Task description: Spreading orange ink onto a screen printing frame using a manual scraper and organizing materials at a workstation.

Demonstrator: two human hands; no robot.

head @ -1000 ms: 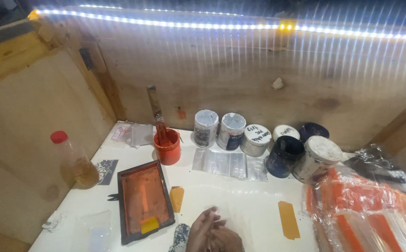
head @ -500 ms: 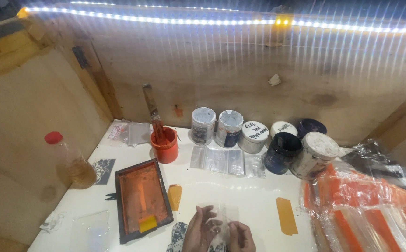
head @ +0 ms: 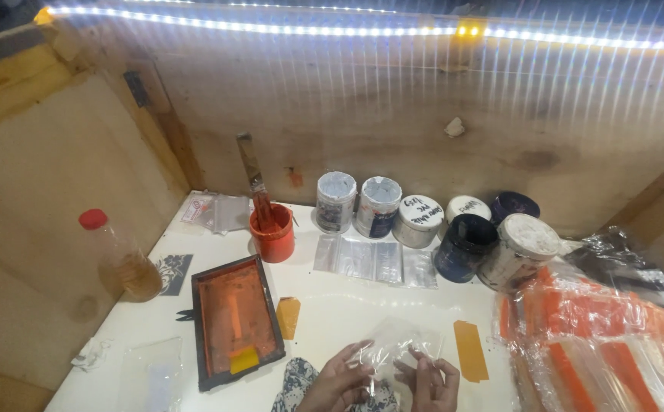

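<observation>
My left hand (head: pixel 338 379) and my right hand (head: pixel 431 382) sit at the bottom edge of the head view, both gripping a small clear plastic pouch (head: pixel 398 343) held just above the white table (head: pixel 347 305). The fingers of each hand pinch the pouch's lower corners. A patterned sleeve (head: pixel 294 385) shows beside the left hand. To the left lies a black-framed screen (head: pixel 235 318) stained orange, with a yellow scraper (head: pixel 243 358) on it.
An orange cup (head: pixel 272 236) with a spatula stands behind the screen. Several paint tubs (head: pixel 439 225) line the back wall. Clear pouches (head: pixel 374 259) lie flat mid-table. Orange packets in plastic (head: pixel 599 336) pile at right. A red-capped bottle (head: pixel 122 255) stands at left. Two yellow strips (head: pixel 469 349) flank my hands.
My hands have come up into view and taken hold of the clear pouch, now spread between them. The camera has tilted slightly.
</observation>
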